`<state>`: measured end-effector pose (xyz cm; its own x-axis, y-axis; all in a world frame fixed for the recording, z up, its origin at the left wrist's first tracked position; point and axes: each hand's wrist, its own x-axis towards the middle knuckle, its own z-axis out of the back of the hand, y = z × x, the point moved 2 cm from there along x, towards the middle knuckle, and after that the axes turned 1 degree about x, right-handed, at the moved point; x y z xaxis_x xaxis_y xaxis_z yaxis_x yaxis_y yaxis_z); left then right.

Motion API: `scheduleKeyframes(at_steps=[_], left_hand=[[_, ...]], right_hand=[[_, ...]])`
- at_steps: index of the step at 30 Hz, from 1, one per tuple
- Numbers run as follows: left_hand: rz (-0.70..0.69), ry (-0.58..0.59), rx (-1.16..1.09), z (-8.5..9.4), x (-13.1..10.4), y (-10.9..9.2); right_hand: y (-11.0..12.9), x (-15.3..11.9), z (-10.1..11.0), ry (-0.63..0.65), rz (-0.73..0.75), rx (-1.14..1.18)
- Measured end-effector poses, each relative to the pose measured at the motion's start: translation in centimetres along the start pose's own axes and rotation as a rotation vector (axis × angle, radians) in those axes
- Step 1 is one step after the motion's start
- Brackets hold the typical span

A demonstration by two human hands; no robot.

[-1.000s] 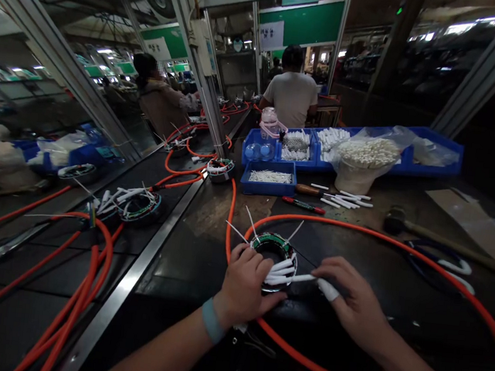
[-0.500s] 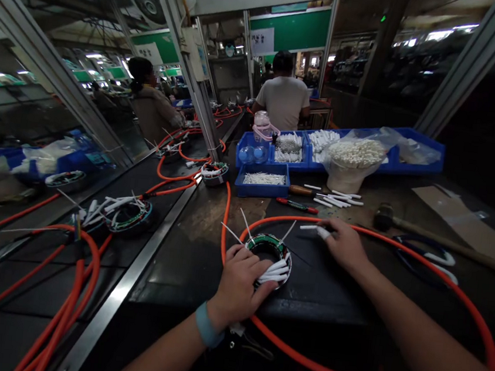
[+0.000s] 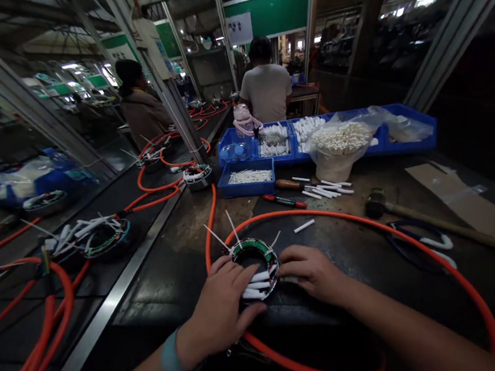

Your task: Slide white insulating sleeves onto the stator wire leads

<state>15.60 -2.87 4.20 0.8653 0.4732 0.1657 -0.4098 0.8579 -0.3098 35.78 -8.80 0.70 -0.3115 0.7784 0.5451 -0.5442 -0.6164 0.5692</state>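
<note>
A ring-shaped motor stator (image 3: 253,245) with a green circuit board lies on the dark bench. Short white sleeves (image 3: 257,285) cluster along its near right side, and thin white ties stick up from its far rim. My left hand (image 3: 225,295) grips the ring's left and near side, fingers over the rim and thumb in front. At the right rim, my right hand (image 3: 313,273) has its fingers pinched together; what they hold is hidden. One loose white sleeve (image 3: 304,226) rests on the bench beyond my right hand.
An orange hose (image 3: 337,215) loops around the work. Behind it are a blue tray of white ties (image 3: 248,178), a red marker (image 3: 284,201), a wooden-handled tool (image 3: 289,184), a bagged tub (image 3: 337,153) and a mallet (image 3: 376,203). More stators (image 3: 107,238) stand left; two people are beyond.
My right hand has come left and nearer, from the far bench to the ring's right rim. A white sleeve now lies apart from it. My left hand stays on the ring; the view has shifted.
</note>
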Motion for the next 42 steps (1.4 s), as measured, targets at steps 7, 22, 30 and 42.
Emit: scheduleKeyframes(at_steps=[7,22,30,42], left_hand=[[0.047,-0.089,-0.067,-0.7,0.2,0.1],[0.218,-0.041,-0.150,-0.6,0.6,0.0],[0.171,-0.068,-0.074,-0.8,0.5,0.1],[0.087,-0.161,-0.035,-0.6,0.3,-0.2]], right_hand=[[1.2,0.4,-0.6,0.060,0.155,-0.246],[2.8,-1.0,-4.1,-0.348,-0.026,-0.133],[2.8,-0.6,-4.8,-0.471,-0.199,-0.006],[3.5,-1.7,-5.2,-0.406,-0.062,-0.142]])
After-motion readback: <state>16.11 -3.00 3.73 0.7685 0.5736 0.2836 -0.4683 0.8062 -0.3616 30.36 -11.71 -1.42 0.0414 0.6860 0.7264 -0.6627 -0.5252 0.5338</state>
